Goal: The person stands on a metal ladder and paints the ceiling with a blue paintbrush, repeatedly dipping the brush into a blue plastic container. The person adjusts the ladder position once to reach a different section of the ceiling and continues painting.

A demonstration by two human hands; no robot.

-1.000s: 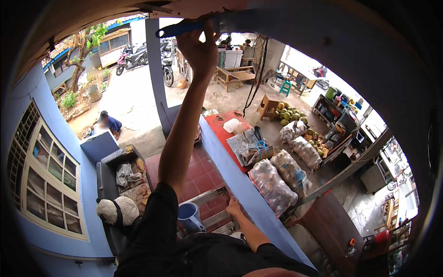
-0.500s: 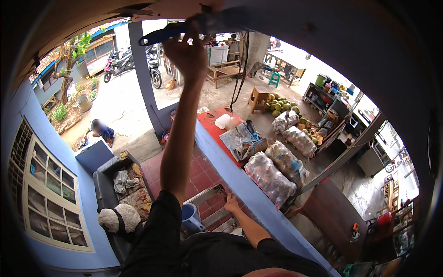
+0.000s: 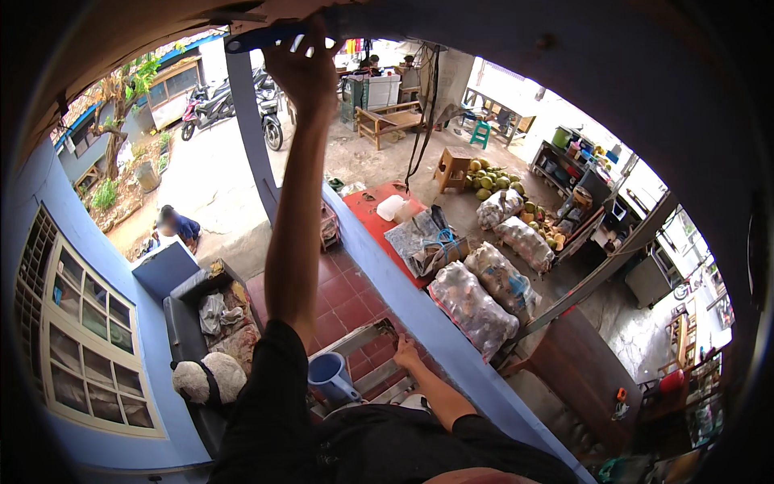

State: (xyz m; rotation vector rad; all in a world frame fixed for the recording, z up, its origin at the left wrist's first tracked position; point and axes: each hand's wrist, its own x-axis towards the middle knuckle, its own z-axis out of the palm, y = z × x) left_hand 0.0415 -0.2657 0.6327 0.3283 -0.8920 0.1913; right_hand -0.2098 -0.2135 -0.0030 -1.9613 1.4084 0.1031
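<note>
My left hand is raised high, closed round the blue handle of a paintbrush. The brush lies along the underside of a blue overhead beam, and its bristle end is lost in the dark there. Lower down, my right hand grips the top end of a pale metal ladder. A blue plastic pail hangs or stands at the ladder close to my body; its contents are not clear.
A low blue wall runs diagonally below. Left of it stand a worn sofa with a panda plush and a window. Beyond are a red table, stuffed sacks, green coconuts and a crouching person.
My left hand and the paintbrush have moved left and slightly up along the beam. My right hand stays on the ladder.
</note>
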